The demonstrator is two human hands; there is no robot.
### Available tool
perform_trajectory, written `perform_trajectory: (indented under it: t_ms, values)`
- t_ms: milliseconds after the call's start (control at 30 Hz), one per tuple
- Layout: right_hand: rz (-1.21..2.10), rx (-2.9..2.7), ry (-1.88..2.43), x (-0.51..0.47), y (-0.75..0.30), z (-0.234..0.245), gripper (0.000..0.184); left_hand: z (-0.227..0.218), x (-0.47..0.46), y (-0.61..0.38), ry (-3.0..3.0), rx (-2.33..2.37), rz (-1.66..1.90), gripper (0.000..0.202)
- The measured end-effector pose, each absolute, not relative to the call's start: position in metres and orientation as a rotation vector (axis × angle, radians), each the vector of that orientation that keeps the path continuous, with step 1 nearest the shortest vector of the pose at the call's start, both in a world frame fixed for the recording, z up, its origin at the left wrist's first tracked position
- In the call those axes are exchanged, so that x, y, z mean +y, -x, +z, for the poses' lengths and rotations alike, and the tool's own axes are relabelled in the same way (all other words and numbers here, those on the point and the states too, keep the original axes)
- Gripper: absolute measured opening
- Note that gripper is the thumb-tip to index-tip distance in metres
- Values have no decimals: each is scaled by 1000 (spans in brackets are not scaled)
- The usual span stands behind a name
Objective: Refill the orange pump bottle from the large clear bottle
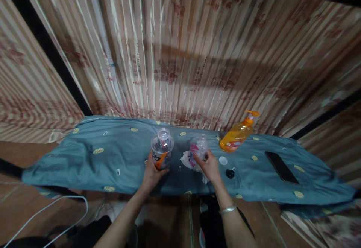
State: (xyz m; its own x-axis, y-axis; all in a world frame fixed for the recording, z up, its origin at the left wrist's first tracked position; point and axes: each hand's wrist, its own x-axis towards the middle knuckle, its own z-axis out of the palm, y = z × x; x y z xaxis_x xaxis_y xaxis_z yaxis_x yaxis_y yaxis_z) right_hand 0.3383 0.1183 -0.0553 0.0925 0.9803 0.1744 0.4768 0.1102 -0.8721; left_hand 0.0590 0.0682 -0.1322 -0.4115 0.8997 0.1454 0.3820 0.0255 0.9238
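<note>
My left hand point(151, 172) is wrapped round the base of a clear open bottle with an orange label point(161, 148), which stands upright on the blue-grey cloth point(93, 157). My right hand point(210, 166) grips a second clear bottle with a pink label point(198, 148), together with a crumpled white tissue point(186, 160) pressed at its lower side. A silver bangle sits on my right wrist. Just right of that hand lie a white cap point(223, 160) and a black cap point(230, 173).
An orange pump bottle of liquid soap point(238, 135) stands behind the caps. A black phone point(281, 167) lies flat further right. Striped curtains hang behind the cloth-covered surface. A white cable point(45, 210) trails over the floor at the lower left.
</note>
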Motion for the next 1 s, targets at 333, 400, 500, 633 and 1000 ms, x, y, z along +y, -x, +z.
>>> perform_trajectory:
  t_ms: [333,400,500,633,1000]
  values:
    - [742,-1526,1544,119,-341,-61,39,-119,73,-58,-1382,1796,1349,84]
    - [746,-1514,1523,118,-341,-61,39,-113,72,-60,-1382,1787,1379,92]
    - [745,-1497,1514,117,-340,-60,37,-104,69,-61,-1366,1769,1416,97]
    - [754,-1486,1509,116,-339,-59,34,-95,63,-56,-1313,1795,1421,91]
    - [761,-1482,1532,119,-338,-62,35,-74,47,-38,-1220,1795,1350,86]
